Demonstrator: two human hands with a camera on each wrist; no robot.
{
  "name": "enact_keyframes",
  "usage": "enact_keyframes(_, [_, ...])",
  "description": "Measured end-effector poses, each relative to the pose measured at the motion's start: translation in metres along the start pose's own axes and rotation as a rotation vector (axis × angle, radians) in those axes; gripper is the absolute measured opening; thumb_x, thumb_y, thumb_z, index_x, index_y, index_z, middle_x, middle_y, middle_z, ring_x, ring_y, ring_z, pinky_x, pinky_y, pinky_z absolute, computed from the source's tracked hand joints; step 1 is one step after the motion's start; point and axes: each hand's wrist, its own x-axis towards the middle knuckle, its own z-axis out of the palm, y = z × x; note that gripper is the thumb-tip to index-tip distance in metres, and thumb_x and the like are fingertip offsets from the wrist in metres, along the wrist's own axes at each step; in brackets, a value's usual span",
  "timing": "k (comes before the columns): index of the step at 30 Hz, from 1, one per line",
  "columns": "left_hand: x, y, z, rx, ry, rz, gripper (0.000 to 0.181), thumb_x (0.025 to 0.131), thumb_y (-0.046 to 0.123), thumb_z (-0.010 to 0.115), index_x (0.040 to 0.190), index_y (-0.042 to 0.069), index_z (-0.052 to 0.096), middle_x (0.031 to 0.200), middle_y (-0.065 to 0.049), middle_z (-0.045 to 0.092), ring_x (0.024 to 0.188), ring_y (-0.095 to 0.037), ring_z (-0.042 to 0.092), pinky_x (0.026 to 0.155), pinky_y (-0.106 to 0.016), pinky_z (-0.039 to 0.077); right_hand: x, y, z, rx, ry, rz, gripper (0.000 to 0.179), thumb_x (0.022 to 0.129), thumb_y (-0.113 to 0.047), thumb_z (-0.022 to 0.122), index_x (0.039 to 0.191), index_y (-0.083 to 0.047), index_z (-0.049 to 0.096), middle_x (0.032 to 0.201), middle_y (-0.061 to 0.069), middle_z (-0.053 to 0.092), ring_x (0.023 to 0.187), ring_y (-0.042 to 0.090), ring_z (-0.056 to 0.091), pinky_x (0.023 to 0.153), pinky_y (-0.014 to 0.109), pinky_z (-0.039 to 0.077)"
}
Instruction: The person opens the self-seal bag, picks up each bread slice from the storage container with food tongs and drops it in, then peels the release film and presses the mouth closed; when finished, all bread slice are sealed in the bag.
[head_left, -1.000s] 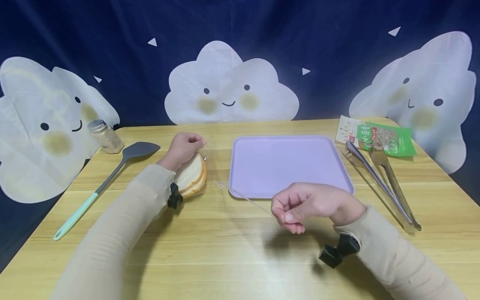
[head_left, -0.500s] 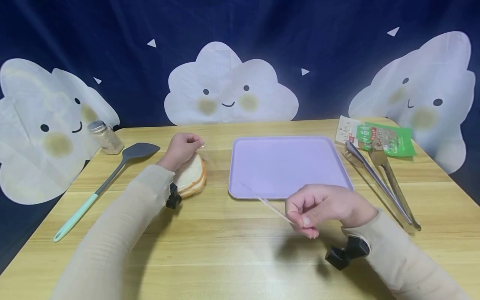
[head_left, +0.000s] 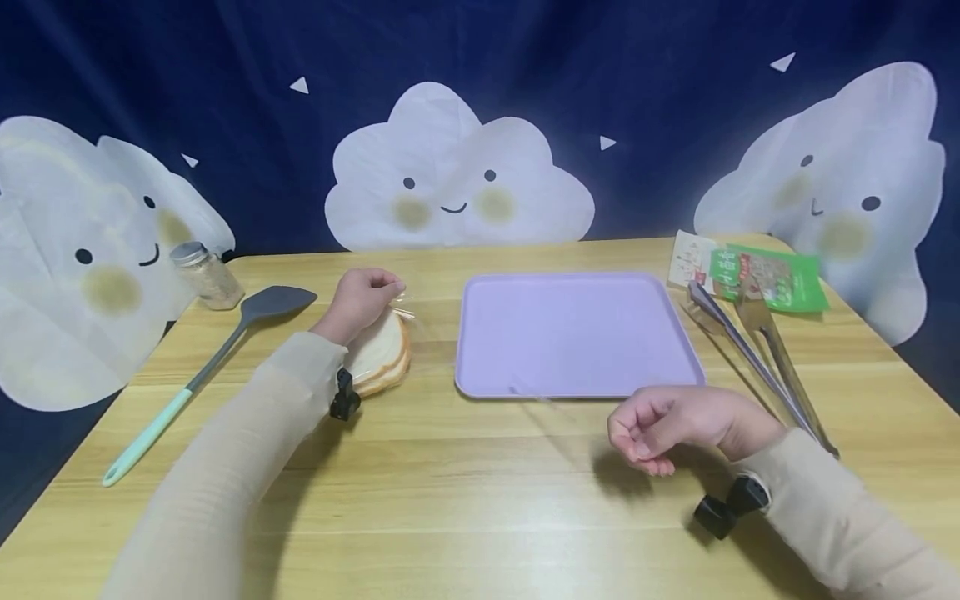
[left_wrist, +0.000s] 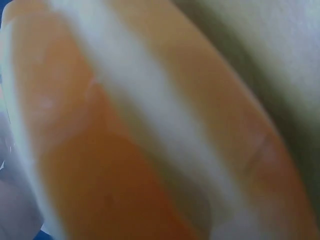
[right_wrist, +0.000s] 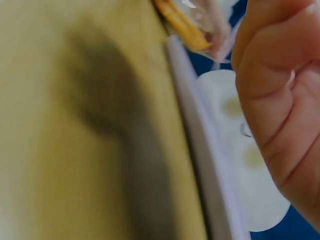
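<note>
Bread slices (head_left: 381, 348) in clear plastic wrap lie left of centre on the table, their white faces and brown crusts partly covered by my left hand (head_left: 360, 302). Its thumb and fingers pinch the top of the wrap. The left wrist view is filled by blurred crust (left_wrist: 110, 180) seen from close by. Right of centre, my right hand (head_left: 678, 427) hovers over the table, its fingertips pinching a thin clear strip (head_left: 529, 392). The strip trails left over the tray's front edge, faint and blurred. In the right wrist view, my curled right hand (right_wrist: 277, 90) hides its fingertips.
A purple tray (head_left: 577, 333) lies mid-table. On the left stand a lidded jar (head_left: 207, 275) and a spatula (head_left: 225, 354) lying flat. Metal tongs (head_left: 757, 358) lie right of the tray, with a green seasoning packet (head_left: 787, 279) and a white packet (head_left: 688, 260) behind.
My right hand has moved right and slightly down, drawing the clear strip away from the bread's wrap. My left hand stays at the wrap, nearly still.
</note>
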Motion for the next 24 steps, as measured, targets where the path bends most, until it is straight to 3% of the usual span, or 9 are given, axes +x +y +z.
enact_keyframes(2, [0.0,-0.001,0.0,0.003,-0.002,0.003,0.027,0.093,0.022,0.054,0.103,0.0,0.065,0.105,-0.015,0.064,0.099,-0.024,0.053,0.091,-0.037,0.04,0.0,0.003,-0.001,0.005,-0.023,0.043,0.016,0.085,0.003,0.042,0.077,0.016,0.038,0.062,0.032,0.035,0.054,0.007,0.045,0.051,0.015,0.04])
enact_keyframes(5, [0.0,-0.001,0.0,0.004,-0.004,0.004,0.026,0.093,0.022,0.054,0.102,0.0,0.065,0.104,-0.015,0.064,0.098,-0.024,0.053,0.089,-0.036,0.041,0.001,0.006,-0.004,-0.042,0.021,0.132,0.016,0.081,0.004,0.043,0.078,0.019,0.038,0.064,0.035,0.036,0.057,-0.001,0.049,0.051,0.013,0.04])
enact_keyframes(9, [0.001,-0.001,0.001,-0.008,-0.006,0.0,0.025,0.093,0.022,0.055,0.101,0.001,0.066,0.103,-0.014,0.064,0.096,-0.024,0.053,0.088,-0.035,0.041,-0.001,0.01,-0.008,-0.151,0.179,0.212,0.016,0.083,0.002,0.045,0.081,0.018,0.043,0.058,0.015,0.047,0.056,0.001,0.05,0.05,0.014,0.041])
enact_keyframes(12, [0.0,-0.002,0.001,-0.014,-0.006,0.0,0.026,0.093,0.023,0.055,0.102,0.001,0.066,0.103,-0.014,0.064,0.096,-0.024,0.053,0.088,-0.035,0.041,-0.004,0.011,-0.01,-0.194,0.312,0.253,0.019,0.088,-0.003,0.048,0.088,0.016,0.048,0.068,0.0,0.054,0.058,0.004,0.051,0.051,0.016,0.043])
enact_keyframes(17, [0.001,-0.007,0.001,-0.011,-0.002,-0.001,0.026,0.093,0.023,0.055,0.102,0.001,0.066,0.102,-0.013,0.064,0.095,-0.024,0.053,0.086,-0.035,0.042,-0.014,0.009,-0.01,-0.191,0.458,0.302,0.027,0.092,-0.01,0.051,0.106,0.013,0.054,0.075,0.003,0.058,0.062,0.008,0.054,0.057,0.02,0.048])
enact_keyframes(24, [0.002,-0.011,0.002,-0.011,-0.001,0.005,0.026,0.092,0.023,0.056,0.102,0.001,0.066,0.101,-0.014,0.064,0.095,-0.024,0.053,0.085,-0.035,0.042,-0.022,0.008,-0.006,-0.241,0.562,0.277,0.037,0.09,-0.009,0.055,0.119,0.015,0.051,0.079,0.008,0.064,0.065,0.01,0.058,0.06,0.025,0.052])
